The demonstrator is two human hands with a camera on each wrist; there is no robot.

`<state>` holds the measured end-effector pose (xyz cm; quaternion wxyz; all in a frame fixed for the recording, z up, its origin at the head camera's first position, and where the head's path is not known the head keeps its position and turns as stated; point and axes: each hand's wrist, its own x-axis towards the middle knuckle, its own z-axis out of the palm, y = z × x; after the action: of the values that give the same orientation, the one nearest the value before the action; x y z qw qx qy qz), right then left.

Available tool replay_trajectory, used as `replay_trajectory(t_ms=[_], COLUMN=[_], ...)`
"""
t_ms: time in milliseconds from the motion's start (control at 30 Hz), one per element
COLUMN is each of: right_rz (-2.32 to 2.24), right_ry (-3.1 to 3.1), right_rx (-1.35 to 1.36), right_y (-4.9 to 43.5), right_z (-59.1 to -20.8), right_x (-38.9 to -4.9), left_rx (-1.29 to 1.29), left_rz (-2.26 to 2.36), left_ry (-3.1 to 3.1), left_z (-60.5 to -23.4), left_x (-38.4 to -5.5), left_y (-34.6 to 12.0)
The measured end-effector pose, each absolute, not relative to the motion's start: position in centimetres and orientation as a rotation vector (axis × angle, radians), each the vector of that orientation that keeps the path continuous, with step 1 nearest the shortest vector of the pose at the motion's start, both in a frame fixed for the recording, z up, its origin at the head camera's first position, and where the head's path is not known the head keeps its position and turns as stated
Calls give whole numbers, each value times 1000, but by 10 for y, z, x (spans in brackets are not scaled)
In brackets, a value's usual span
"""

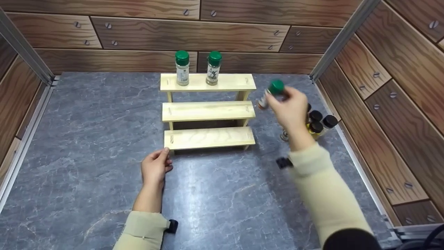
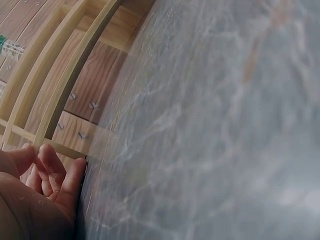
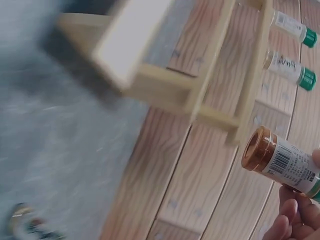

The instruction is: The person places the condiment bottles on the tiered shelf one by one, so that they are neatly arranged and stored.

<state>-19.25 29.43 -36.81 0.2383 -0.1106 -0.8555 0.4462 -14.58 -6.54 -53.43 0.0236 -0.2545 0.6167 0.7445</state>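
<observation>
Off the upper right corner of the rack point(image 1: 208, 111), a green-lidded jar point(image 1: 276, 87) sits pinched in the right hand point(image 1: 290, 108)!

It's a blur from the head view, thumb and fingers at the lid end, but over to the right wrist view and there's the barcode on its label and a copper-brown base; two more jars point(image 1: 182, 72) point(image 1: 213, 73) stand upright on the top tier, one towards its left end, one near the middle. Only the head view picks out black caps, on bottles point(image 1: 316, 127) bunched near the right edge of the table point(image 1: 86, 156), while at the rack's front left corner the left hand point(image 1: 154, 167) is nipping the bottom tier's edge, thumb against fingers, clearest from the left wrist.
</observation>
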Motion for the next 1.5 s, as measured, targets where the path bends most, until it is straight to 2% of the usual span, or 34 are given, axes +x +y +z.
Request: replay_trajectory(t_ms=[300,567,1233,1367,1500], right_rz=[1211,1076,1057,1138,1204], right_ry=[-2478,-2599,-2571,-2534,-2383], right_rx=[-281,-348,-301,-300,-276], right_y=[255,236,225,233,262], right_z=[-337,-332,-344,-339,-339], right_x=[-256,-284,-285,-276,-252], left_rx=[-792,-791,-828,-818,-802], left_rz=[2297,2295,2281,2296,2302], left_ry=[1891,1896,1915,1903,1888], left_z=[-535,-535,-537,-537,-536], left_x=[-147,-148,-148,-149,-150], left_y=[-64,-64,-66,-66,-65])
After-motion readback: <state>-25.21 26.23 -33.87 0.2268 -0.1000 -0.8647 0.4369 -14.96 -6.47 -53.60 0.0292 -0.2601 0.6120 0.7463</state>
